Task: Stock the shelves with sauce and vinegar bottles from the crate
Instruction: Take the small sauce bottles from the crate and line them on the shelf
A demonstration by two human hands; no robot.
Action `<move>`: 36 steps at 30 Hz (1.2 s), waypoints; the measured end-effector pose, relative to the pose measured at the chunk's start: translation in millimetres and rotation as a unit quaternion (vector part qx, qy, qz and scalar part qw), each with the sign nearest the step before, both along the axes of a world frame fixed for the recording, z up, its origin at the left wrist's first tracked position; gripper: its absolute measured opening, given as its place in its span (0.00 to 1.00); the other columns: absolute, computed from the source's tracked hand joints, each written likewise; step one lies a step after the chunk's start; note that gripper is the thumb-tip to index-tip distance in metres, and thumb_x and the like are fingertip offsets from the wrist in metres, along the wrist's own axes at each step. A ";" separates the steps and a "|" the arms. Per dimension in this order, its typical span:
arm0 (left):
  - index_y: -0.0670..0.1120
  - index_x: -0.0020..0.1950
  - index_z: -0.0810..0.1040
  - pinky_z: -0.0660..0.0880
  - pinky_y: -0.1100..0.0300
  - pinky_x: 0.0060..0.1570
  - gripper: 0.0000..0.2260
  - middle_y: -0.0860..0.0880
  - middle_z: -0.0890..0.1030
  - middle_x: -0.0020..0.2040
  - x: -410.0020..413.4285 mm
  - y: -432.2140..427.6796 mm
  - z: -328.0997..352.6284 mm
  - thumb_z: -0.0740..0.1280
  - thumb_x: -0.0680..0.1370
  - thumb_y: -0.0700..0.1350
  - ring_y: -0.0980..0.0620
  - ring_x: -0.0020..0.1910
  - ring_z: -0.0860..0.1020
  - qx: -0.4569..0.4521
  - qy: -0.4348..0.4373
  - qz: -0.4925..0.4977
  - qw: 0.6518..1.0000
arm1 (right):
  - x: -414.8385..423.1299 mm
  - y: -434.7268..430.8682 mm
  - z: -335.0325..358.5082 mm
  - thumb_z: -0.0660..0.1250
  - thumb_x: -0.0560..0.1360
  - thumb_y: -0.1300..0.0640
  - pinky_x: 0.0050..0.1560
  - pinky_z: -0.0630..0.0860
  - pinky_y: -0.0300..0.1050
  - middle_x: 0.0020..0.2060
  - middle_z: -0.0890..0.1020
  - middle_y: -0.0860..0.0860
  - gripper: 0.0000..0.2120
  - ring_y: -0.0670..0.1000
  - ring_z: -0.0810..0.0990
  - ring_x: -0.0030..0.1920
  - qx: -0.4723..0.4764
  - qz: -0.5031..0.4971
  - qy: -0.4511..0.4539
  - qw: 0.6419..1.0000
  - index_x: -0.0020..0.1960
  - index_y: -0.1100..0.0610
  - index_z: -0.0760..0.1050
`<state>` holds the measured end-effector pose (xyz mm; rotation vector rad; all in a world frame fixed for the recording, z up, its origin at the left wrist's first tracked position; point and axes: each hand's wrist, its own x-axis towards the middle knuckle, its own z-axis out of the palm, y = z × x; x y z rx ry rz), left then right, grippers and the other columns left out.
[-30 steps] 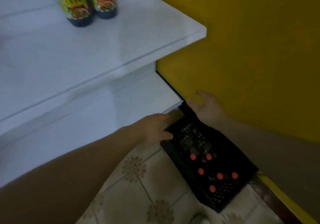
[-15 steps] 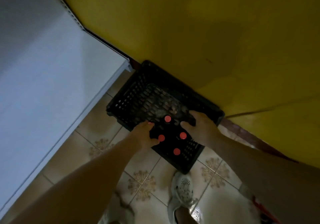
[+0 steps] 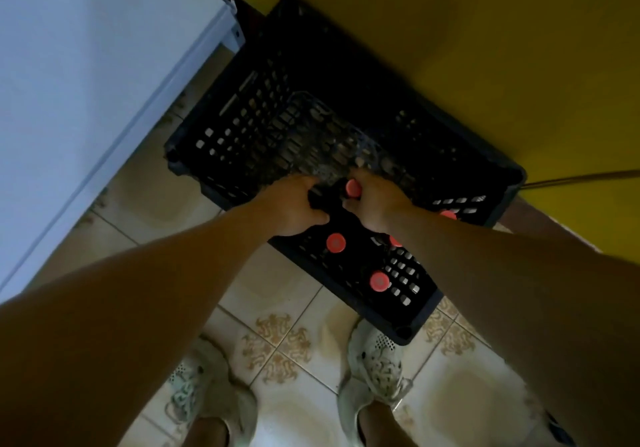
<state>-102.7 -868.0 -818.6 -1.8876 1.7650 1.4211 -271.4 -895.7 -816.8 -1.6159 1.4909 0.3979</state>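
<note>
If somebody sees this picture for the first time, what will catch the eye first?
The red caps glow against the black crate, which stands on the tiled floor against the yellow wall, beside the white shelf. Both hands reach in: the right hand grips a red-capped bottle, the left hand apparently a dark bottle beside it.

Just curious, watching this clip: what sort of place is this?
Probably a small grocery shop or its stockroom: a white shelf unit stands beside a black plastic crate holding red-capped bottles, on a patterned tiled floor against a yellow wall.
</note>
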 end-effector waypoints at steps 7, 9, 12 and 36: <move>0.50 0.76 0.59 0.64 0.52 0.69 0.36 0.46 0.65 0.72 11.3 12.3 37.9 0.73 0.72 0.50 0.44 0.71 0.65 -0.013 0.039 0.031 0.999 | -8.5 12.1 49.3 0.64 0.80 0.53 0.48 0.71 0.48 0.56 0.77 0.60 0.18 0.61 0.76 0.57 -0.073 -0.086 -0.062 0.992 0.65 0.60 0.67; 0.50 0.75 0.60 0.65 0.51 0.69 0.37 0.46 0.67 0.71 15.6 15.1 65.3 0.74 0.71 0.48 0.45 0.69 0.67 -0.005 0.065 0.058 0.996 | -12.8 13.3 96.0 0.65 0.79 0.54 0.43 0.67 0.40 0.51 0.76 0.57 0.15 0.57 0.75 0.51 -0.105 -0.104 -0.110 0.983 0.61 0.61 0.69; 0.51 0.76 0.58 0.65 0.52 0.69 0.39 0.49 0.66 0.71 16.8 22.2 124.8 0.75 0.70 0.44 0.48 0.69 0.67 -0.011 0.121 0.114 0.986 | -12.7 15.9 191.6 0.66 0.79 0.53 0.37 0.66 0.28 0.43 0.73 0.49 0.09 0.44 0.73 0.40 -0.155 -0.143 -0.181 0.961 0.54 0.55 0.69; 0.68 0.59 0.68 0.80 0.56 0.47 0.36 0.48 0.82 0.54 92.0 157.0 791.3 0.74 0.64 0.34 0.48 0.52 0.82 -0.330 0.451 0.159 0.814 | 97.6 101.2 886.4 0.60 0.81 0.49 0.35 0.79 0.42 0.35 0.78 0.48 0.13 0.45 0.77 0.32 -0.368 -0.200 -0.565 0.711 0.42 0.55 0.74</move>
